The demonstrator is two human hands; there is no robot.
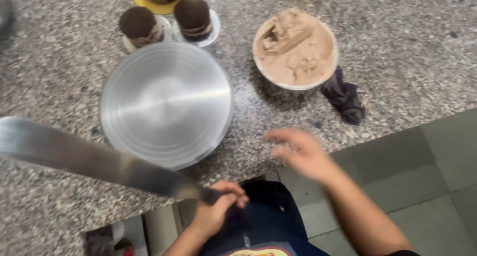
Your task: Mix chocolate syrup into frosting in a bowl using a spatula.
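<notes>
The left hand point(216, 213) is closed around the handle of a long metal spatula point(84, 159). The handle itself is hidden inside the fist. The blade runs from the hand up and to the left, passing over the near edge of the turntable point(166, 103) and beyond it over the counter point(407, 47). The blade is blurred; whether it touches the turntable cannot be told.

The right hand point(300, 154) is to the right of the turntable, above the counter's near edge. Its fingers are spread and hold nothing. The hand is blurred.

The turntable is a round, bare metal disc resting on the speckled stone counter.

Positions relative to the turntable:
- Behind it, just beside its far rim: two small dark cakes point(166, 20), each on a small white plate.
- Behind those, at the frame's top edge: a yellow board point(144, 2) carrying another dark cake, mostly cut off.
- To the right and slightly behind: a bowl point(295, 49) of light brown cream.
- Further right, just beside the bowl: a crumpled dark cloth point(343, 97).
</notes>
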